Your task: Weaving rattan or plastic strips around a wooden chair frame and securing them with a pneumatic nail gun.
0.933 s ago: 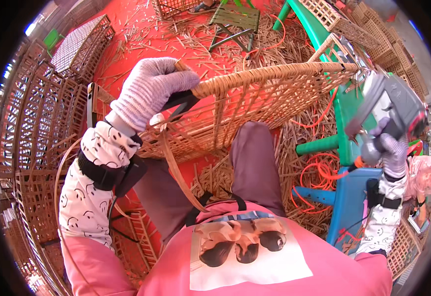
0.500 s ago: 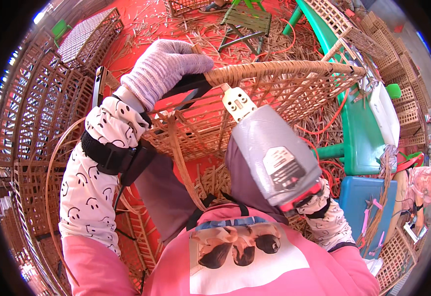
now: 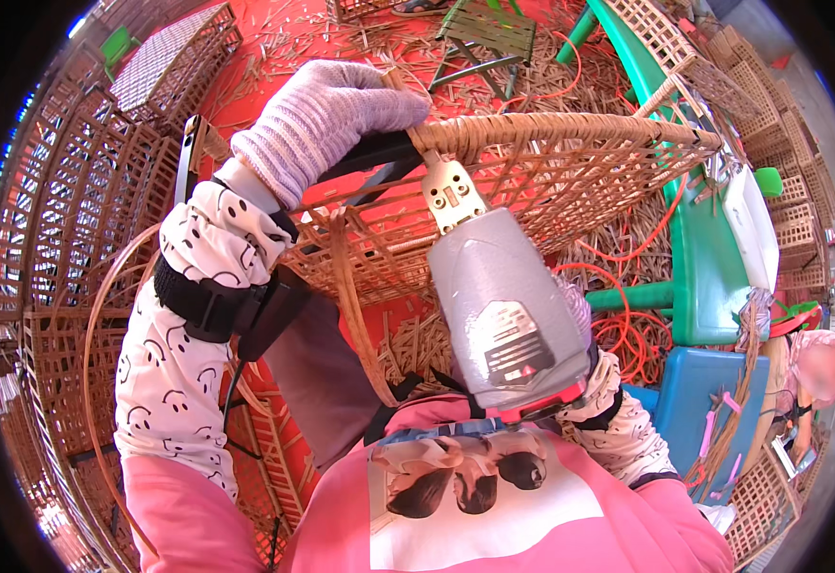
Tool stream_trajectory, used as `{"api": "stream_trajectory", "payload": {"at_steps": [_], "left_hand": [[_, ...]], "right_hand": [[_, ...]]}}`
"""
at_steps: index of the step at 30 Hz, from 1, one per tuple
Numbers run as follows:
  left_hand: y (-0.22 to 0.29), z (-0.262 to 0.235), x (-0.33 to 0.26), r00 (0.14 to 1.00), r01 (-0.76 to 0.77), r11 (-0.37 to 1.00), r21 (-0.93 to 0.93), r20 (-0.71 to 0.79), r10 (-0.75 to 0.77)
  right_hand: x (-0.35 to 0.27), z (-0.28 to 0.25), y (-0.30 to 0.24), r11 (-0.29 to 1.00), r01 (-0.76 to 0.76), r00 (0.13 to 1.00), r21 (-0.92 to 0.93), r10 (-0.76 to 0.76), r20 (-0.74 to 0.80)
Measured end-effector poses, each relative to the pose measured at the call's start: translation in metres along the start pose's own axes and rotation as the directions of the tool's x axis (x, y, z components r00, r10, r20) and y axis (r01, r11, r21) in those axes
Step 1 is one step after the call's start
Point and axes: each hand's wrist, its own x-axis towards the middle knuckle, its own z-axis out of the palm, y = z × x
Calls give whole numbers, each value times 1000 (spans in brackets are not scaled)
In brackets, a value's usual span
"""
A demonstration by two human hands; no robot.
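Note:
My left hand (image 3: 327, 119), in a knitted lilac glove, is closed on the black metal frame (image 3: 379, 151) at the end of the strip-wrapped rim (image 3: 551, 129). Below that rim hangs the open weave of a rattan basket frame (image 3: 522, 196). My right hand (image 3: 575, 310) is gloved and mostly hidden behind a grey staple gun (image 3: 508, 296), whose handle it grips. The gun's metal nose meets the underside of the wrapped rim, just right of my left hand. A loose rattan strip (image 3: 348, 286) hangs from the frame toward my lap.
Stacked woven baskets (image 3: 93, 220) stand at left. To the right are a green bench (image 3: 708, 258) and a blue stool (image 3: 704, 392) with pink-handled cutters (image 3: 723, 401). An orange hose (image 3: 627, 329) coils on the strip-littered red floor. A person (image 3: 818, 372) sits far right.
The staple gun has swung left and stands more upright, its nose still at the rim. My left hand keeps its grip; it and the frame appear slightly shifted to the right.

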Motion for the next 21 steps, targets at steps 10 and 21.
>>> {"api": "stream_trajectory", "payload": {"at_steps": [10, 21], "left_hand": [[-2, 5, -7, 999, -44, 997, 59, -19, 45], [-4, 13, -30, 975, -222, 968, 117, 3, 223]], "right_hand": [[-22, 5, -13, 967, 241, 960, 82, -249, 126], [-120, -130, -146, 507, 23, 627, -862, -679, -382]]}}
